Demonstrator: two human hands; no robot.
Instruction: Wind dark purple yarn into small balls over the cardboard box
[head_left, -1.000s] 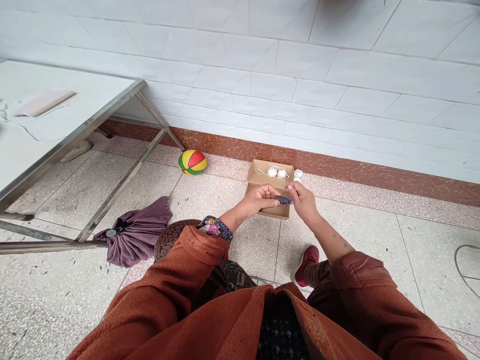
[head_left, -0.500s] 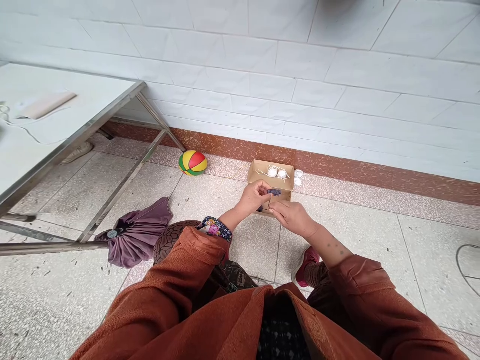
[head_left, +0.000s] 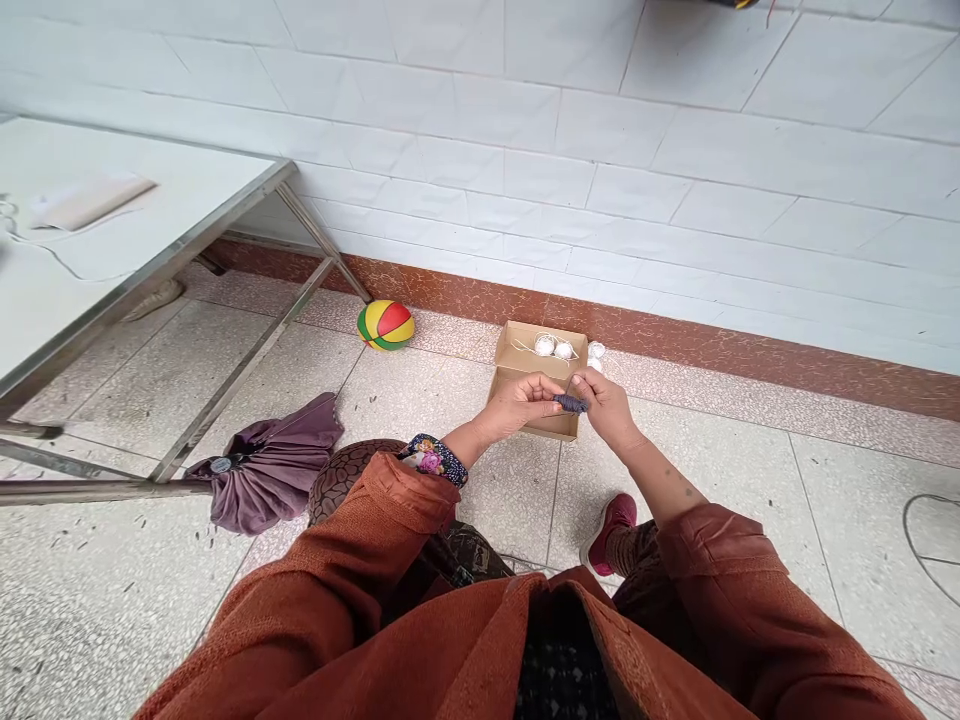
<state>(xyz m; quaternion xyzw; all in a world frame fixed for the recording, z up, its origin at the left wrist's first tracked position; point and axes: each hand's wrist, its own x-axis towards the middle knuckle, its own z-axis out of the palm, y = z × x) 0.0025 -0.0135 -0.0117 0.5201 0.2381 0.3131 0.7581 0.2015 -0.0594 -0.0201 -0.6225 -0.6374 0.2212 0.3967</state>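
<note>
My left hand (head_left: 521, 402) pinches one end of a small bundle of dark grey yarn (head_left: 571, 403) between thumb and fingers. Close against its other end is my right hand (head_left: 606, 408), fingers curled together on what looks like a thin strand of the same yarn. Both hands are held over the near part of an open cardboard box (head_left: 504, 352) on the floor. Two white yarn balls (head_left: 553, 346) with loose ends lie in the far part of the box. My hands hide some of its near part.
Beside the box is more white yarn (head_left: 595, 353). A colourful ball (head_left: 386, 325) rests near the wall. To the left stand a metal-framed table (head_left: 225, 190) and a folded purple umbrella (head_left: 277, 465). A cable (head_left: 911, 520) lies at right.
My right hand has moved up and around to the far side of the yarn bundle. My left hand and the bundle have shifted slightly right and nearer to me.
</note>
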